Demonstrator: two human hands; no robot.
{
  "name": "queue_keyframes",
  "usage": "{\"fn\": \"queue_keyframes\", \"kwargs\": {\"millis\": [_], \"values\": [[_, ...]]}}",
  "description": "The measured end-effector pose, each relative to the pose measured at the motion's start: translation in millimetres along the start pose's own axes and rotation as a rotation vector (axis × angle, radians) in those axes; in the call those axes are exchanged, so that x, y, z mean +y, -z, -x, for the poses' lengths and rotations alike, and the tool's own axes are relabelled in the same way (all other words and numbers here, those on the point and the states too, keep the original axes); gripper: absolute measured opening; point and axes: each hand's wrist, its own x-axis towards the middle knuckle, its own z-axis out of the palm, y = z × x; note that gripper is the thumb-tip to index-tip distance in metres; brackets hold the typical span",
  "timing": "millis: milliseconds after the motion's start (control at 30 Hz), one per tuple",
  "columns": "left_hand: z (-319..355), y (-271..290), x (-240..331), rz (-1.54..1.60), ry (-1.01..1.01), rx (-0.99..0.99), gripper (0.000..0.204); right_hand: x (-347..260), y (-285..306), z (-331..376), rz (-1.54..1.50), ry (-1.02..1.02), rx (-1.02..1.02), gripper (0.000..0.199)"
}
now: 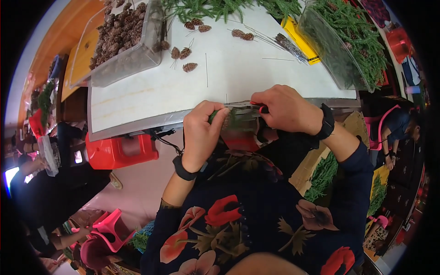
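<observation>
My left hand (pixel 201 130) is closed at the table's near edge, pinching a green artificial pine sprig (pixel 234 120) between thumb and fingers. The sprig is blurred, and a brownish lump by the thumb could be a pine cone. My right hand (pixel 288 110) is wrapped round pliers (pixel 264 109) with red and black handles. Their dark jaws point left, toward the stem end by my left fingertips. Whether the jaws touch the stem or a wire I cannot tell. Beyond the hands, a loose pine cone (pixel 189 67) and a thin straight wire (pixel 206 71) lie on the white tabletop (pixel 146 96).
A clear bin (pixel 123 68) of pine cones stands at the left, another bin (pixel 330 59) of green sprigs at the right. Beside that lie a yellow strip (pixel 300 41) and bundled wires (pixel 288 46). Red stools (pixel 121 151) stand below; other people sit on both sides.
</observation>
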Motion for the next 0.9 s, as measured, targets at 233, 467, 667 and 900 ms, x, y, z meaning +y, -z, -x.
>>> {"fn": "queue_keyframes", "kwargs": {"millis": [233,467,667,900], "values": [[3.0,-1.5,-5.1,0.511,0.328,-0.026,0.006,18.3,-4.4,-0.2,0.060,0.137,0.165,0.024],[0.6,4.6,-4.6,0.847,0.488,-0.089,0.011,23.5,1.0,9.4,-0.029,0.198,0.248,0.031],[-0.1,2.7,-11.0,1.116,0.527,-0.250,0.013,22.2,0.6,2.7,-0.141,0.284,0.212,0.034],[4.8,2.0,-5.8,1.292,0.573,-0.291,0.012,33.5,-7.3,-8.4,-0.228,0.397,0.211,0.038]]}}
